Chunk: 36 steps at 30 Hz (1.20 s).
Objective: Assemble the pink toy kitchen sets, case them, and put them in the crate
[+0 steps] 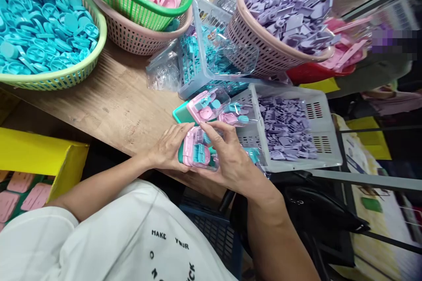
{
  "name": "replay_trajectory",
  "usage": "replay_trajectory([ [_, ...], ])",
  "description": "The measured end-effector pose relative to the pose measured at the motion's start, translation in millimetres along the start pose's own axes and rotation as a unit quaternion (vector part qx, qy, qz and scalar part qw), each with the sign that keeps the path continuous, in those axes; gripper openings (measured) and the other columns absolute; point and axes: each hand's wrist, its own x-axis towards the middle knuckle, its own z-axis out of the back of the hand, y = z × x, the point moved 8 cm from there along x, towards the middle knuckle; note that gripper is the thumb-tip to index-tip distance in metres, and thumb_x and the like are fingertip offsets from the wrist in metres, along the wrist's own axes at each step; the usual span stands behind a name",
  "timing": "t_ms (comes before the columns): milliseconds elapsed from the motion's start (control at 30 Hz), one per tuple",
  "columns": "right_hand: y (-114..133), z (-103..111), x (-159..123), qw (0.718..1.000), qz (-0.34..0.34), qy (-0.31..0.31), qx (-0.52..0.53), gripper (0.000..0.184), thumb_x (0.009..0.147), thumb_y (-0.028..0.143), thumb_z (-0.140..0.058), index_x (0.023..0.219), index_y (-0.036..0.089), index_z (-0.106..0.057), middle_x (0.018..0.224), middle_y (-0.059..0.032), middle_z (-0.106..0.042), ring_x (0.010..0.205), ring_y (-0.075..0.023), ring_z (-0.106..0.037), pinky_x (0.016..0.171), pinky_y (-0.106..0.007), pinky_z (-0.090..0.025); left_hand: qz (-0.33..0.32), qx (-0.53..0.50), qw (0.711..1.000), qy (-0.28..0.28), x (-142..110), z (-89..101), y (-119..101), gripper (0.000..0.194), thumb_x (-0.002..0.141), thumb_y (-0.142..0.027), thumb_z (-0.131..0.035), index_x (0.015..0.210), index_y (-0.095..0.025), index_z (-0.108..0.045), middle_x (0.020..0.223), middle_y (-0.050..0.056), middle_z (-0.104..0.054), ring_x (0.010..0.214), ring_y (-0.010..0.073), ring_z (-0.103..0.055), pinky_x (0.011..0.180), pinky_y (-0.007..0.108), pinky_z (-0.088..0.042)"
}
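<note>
Between my two hands is a small toy case (198,151) with pink and teal plastic pieces under a clear cover. My left hand (169,147) grips its green-and-pink end, fingers over the top and thumb below. At the other end, my right hand (232,158) closes around the clear cover, with thumb and fingertips on its edges. Just beyond lies another case (206,107) with a pink rim, a teal-green base and similar pieces inside. A clear blister with pink and teal pieces (232,116) rests beside it. My right hand partly hides more packed pieces (253,154).
Around the wooden table (132,101) stand a basket of teal parts (79,70), a green basket of pink parts (138,13), a basket of lilac parts (263,52), a clear bin (211,77) and a white crate (290,92). A yellow box (39,151) sits at left.
</note>
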Motion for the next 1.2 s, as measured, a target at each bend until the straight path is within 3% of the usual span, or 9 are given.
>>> replay_trajectory([
  [200,1,-1,-5,1.0,-0.01,-0.016,-0.007,0.091,0.085,0.049,-0.069,0.158,0.031,-0.019,0.139,-0.014,-0.034,0.131,-0.0343,-0.044,0.107,-0.055,-0.048,-0.002,0.006,0.999,-0.032,-2,-0.2,2,0.111,0.064,-0.05,-0.079,0.153,-0.018,-0.022,0.143,0.02,-0.047,0.133,0.0387,-0.047,0.109,0.056,-0.039],
  [433,1,-2,-6,0.999,-0.018,-0.026,0.004,0.091,0.083,0.043,-0.071,0.158,0.032,-0.021,0.139,-0.013,-0.033,0.132,-0.0342,-0.042,0.108,-0.055,-0.046,0.022,-0.014,1.0,0.005,-3,-8.3,8,0.119,0.061,-0.054,-0.082,0.155,-0.016,-0.02,0.147,0.023,-0.043,0.137,0.0395,-0.042,0.112,0.055,-0.036],
  [600,1,1,-5,0.999,-0.03,-0.026,-0.001,0.095,0.082,0.043,-0.071,0.159,0.033,-0.017,0.14,-0.0126,-0.031,0.135,-0.0361,-0.04,0.11,-0.057,-0.044,0.03,-0.032,0.999,0.003,-3,-9.7,8,0.117,0.062,-0.054,-0.081,0.155,-0.016,-0.021,0.149,0.023,-0.041,0.138,0.04,-0.041,0.113,0.056,-0.035],
  [800,-3,-1,0,0.999,-0.029,0.026,0.005,0.095,0.082,0.049,-0.071,0.159,0.034,-0.017,0.138,-0.0126,-0.034,0.133,-0.0355,-0.041,0.109,-0.057,-0.045,0.032,-0.057,0.998,-0.004,-3,-9.7,9,0.115,0.064,-0.058,-0.079,0.155,-0.019,-0.021,0.149,0.021,-0.042,0.139,0.0393,-0.04,0.113,0.057,-0.034],
  [1200,7,-1,-4,0.999,-0.003,0.01,-0.033,0.09,0.085,0.046,-0.07,0.157,0.03,-0.019,0.139,-0.0157,-0.033,0.135,-0.0371,-0.04,0.11,-0.059,-0.043,0.043,-0.051,0.998,0.002,-4,-10.8,11,0.112,0.064,-0.06,-0.077,0.153,-0.019,-0.024,0.149,0.021,-0.044,0.138,0.0392,-0.042,0.113,0.056,-0.035],
])
